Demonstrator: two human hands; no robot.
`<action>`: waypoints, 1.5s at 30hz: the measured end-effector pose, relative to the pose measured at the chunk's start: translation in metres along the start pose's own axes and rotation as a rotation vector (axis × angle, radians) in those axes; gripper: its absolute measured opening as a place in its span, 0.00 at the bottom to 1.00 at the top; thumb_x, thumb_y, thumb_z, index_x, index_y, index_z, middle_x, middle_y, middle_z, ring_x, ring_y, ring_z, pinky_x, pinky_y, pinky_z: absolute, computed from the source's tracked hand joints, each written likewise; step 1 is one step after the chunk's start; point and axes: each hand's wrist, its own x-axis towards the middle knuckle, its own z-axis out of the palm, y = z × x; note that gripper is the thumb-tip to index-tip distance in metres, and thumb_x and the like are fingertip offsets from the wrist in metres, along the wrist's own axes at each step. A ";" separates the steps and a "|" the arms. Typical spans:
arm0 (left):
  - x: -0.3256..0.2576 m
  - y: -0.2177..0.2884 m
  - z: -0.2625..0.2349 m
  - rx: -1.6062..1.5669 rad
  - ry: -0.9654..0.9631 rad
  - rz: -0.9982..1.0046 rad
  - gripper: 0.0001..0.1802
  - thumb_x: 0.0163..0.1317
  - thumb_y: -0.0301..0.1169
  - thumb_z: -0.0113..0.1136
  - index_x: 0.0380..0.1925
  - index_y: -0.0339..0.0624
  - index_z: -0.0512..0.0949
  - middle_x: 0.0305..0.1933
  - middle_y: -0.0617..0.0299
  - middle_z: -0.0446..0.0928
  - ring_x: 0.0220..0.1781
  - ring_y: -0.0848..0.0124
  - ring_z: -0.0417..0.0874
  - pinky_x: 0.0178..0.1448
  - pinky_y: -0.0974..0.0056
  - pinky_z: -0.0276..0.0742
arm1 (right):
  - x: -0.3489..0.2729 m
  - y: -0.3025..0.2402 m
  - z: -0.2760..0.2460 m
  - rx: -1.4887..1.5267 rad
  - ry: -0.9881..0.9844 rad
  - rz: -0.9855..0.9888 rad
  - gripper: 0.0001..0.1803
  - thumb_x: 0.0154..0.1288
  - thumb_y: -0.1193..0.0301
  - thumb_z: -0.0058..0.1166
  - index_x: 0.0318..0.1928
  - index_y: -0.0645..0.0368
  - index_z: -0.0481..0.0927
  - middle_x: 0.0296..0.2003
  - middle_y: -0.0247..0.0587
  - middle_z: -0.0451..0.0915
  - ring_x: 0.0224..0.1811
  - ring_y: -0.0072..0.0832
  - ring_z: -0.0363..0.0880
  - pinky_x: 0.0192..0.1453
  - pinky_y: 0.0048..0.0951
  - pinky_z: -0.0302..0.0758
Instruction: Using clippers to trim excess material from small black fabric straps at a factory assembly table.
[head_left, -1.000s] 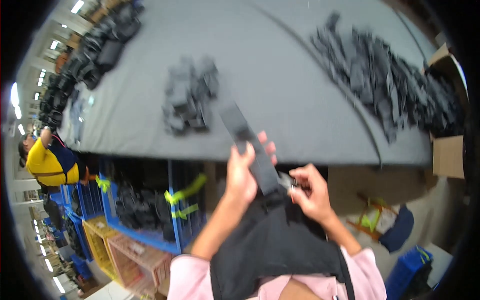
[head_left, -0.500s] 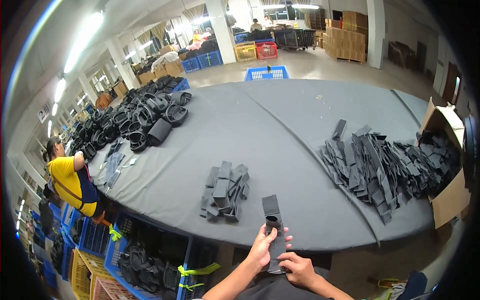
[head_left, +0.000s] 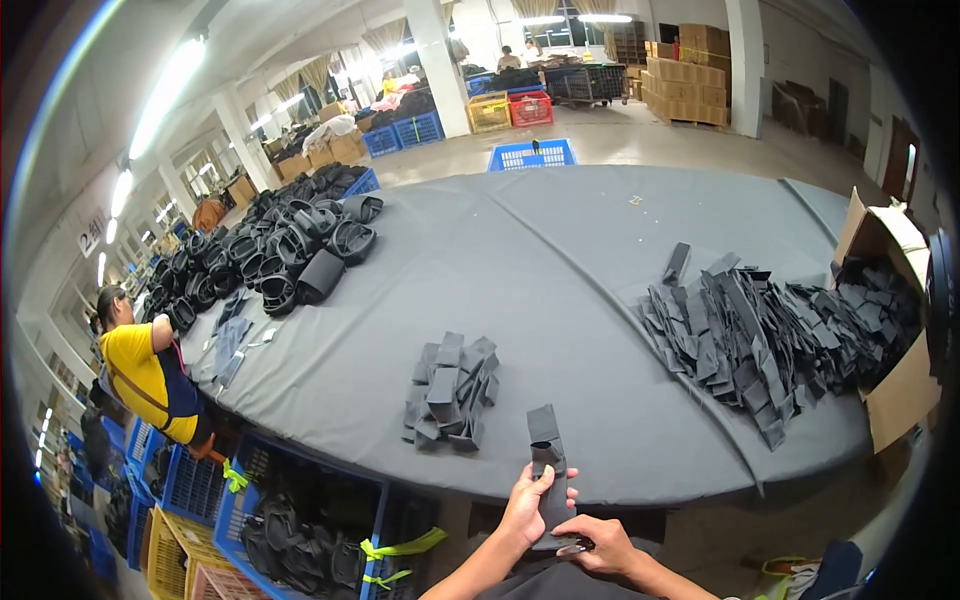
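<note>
A lit workroom with white pillars surrounds a wide table covered in smooth grey cloth [head_left: 340, 350]. At far left, a co-worker in a yellow and navy top [head_left: 150, 365] stands at the table's edge, beside a big heap of black, curved, hollow pieces [head_left: 285, 250]. Under the near edge, a blue plastic crate [head_left: 232, 515] filled with black items, a yellow-green ribbon [head_left: 405, 545] tied to it, occupies the floor space left of the wearer's forearms. Next comes a small pile of dark grey flat pieces [head_left: 450, 385] on the cloth. Beyond the far edge stands a blue slatted basket [head_left: 532, 155].

Near the middle, the left hand [head_left: 525, 505] is closed on a long dark grey flat strip [head_left: 541, 425], thumb in front, just before the table's near edge; the strip has a raised loop. The right hand [head_left: 600, 545] is curled at its lower end around a small metallic tool [head_left: 574, 547], mostly hidden by the fingers. Further right, a raised cloth ridge [head_left: 620, 315] runs between the strip and a large pile of dark grey strips [head_left: 735, 340], which spills from an open brown cardboard box [head_left: 900, 400].
</note>
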 end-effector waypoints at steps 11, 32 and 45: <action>-0.002 -0.006 0.006 0.047 -0.013 0.113 0.21 0.65 0.37 0.55 0.53 0.44 0.61 0.44 0.47 0.77 0.36 0.61 0.82 0.38 0.59 0.82 | -0.006 0.003 0.019 0.247 0.222 0.396 0.06 0.55 0.75 0.63 0.32 0.63 0.79 0.22 0.36 0.80 0.23 0.17 0.78 0.28 0.19 0.73; 0.007 -0.001 -0.013 -0.214 0.018 -0.062 0.14 0.66 0.36 0.54 0.46 0.45 0.64 0.47 0.48 0.77 0.41 0.59 0.82 0.43 0.55 0.82 | -0.009 0.010 0.019 0.399 0.248 0.411 0.14 0.50 0.80 0.65 0.38 0.62 0.76 0.32 0.37 0.78 0.34 0.20 0.79 0.40 0.22 0.76; -0.009 0.007 0.004 -0.111 0.011 0.004 0.14 0.68 0.38 0.50 0.49 0.51 0.63 0.46 0.50 0.77 0.39 0.58 0.82 0.39 0.52 0.82 | -0.007 0.007 0.020 0.260 0.288 0.334 0.14 0.52 0.79 0.65 0.39 0.63 0.76 0.32 0.37 0.81 0.35 0.18 0.80 0.40 0.21 0.78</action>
